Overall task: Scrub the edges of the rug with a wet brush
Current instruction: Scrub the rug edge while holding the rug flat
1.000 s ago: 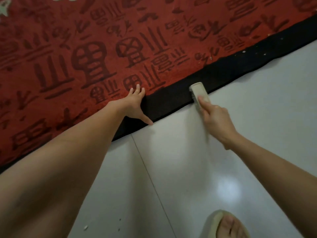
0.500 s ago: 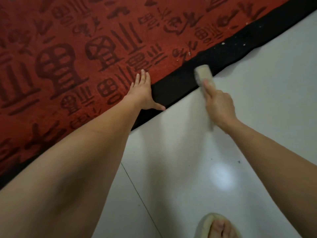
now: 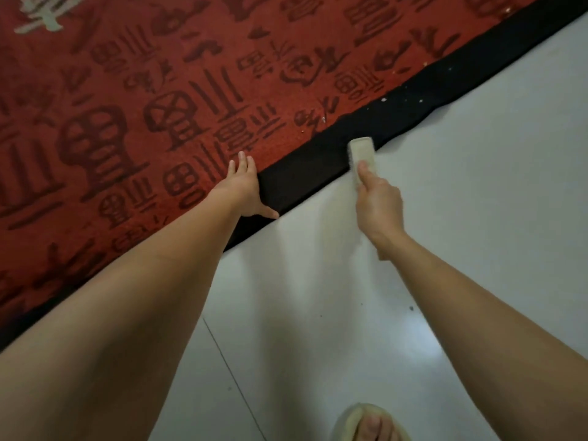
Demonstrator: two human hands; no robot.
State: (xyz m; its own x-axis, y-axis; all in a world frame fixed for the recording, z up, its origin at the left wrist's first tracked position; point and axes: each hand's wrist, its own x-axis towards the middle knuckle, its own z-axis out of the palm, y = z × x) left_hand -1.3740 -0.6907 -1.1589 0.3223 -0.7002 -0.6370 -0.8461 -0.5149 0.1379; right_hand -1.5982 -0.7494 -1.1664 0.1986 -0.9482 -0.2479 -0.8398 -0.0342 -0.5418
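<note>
Presently, the right hand (image 3: 378, 202) grips the pale rectangular plastic scrub brush (image 3: 361, 155), fingers curled round its near end; its far end rests on the black fabric border (image 3: 299, 176) of the red patterned rug (image 3: 159, 100). The border runs diagonally, crosswise to the brush. The left hand (image 3: 243, 192) presses flat, fingers straight, just beside.

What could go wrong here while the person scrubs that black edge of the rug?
1. The brush sits partly over the black border and partly over the glossy tile floor, so water could likely spread there and make it slippery near the sandalled foot.
2. The left hand presses the rug flat close beside the brush; a long stroke by the right hand might scrape its thumb.
</note>
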